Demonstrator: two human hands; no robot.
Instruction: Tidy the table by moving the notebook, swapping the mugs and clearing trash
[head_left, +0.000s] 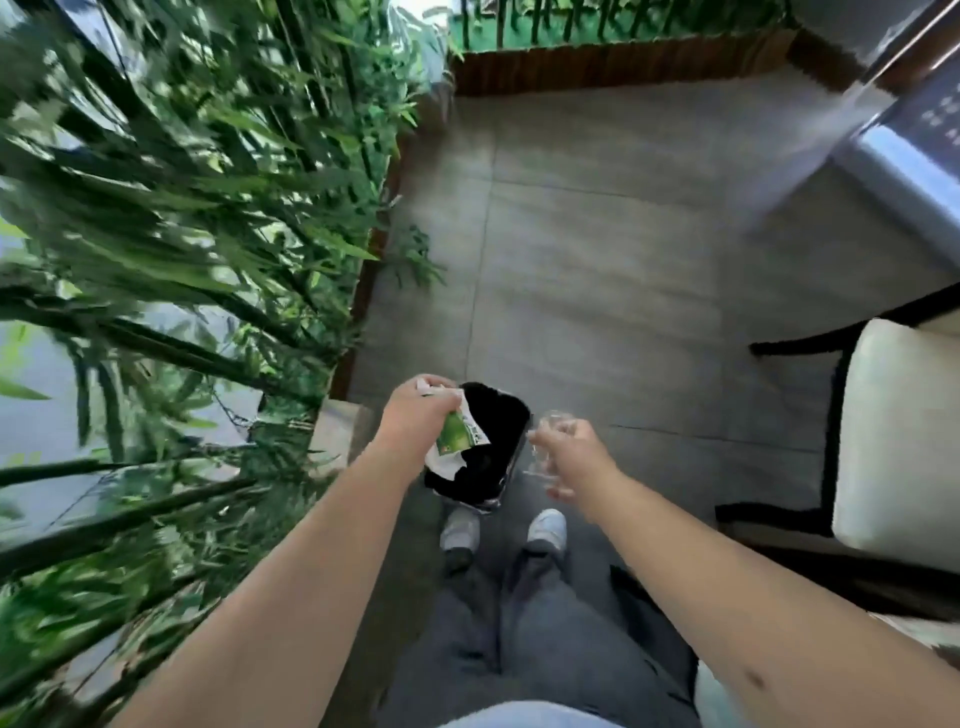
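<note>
Over the black-lined bin (480, 447) on the floor, just ahead of the feet, both hands are held out. The left hand (415, 415) is clamped on a green-and-white wrapper (457, 434), which hangs directly above the bin's left half; its long axis runs roughly from the fist down toward the person. The right hand (571, 452) is closed on a clear crumpled piece of plastic (550, 441), material hard to tell through blur, and sits just beside the bin's right rim, not over the opening. The left hand is therefore judged nearer to a drop; the right needs a short shift leftward first. The trash-clearing step is judged to be in hand, release not yet made.

Bamboo plants (182, 234) crowd the left side, close to the left forearm but not touching. A white-cushioned chair (898, 441) stands well apart on the right. Grey floor tiles (597, 249) lie ahead. Nothing is seen between the hands and the opening. Notebook, mugs and bench are not in view.
</note>
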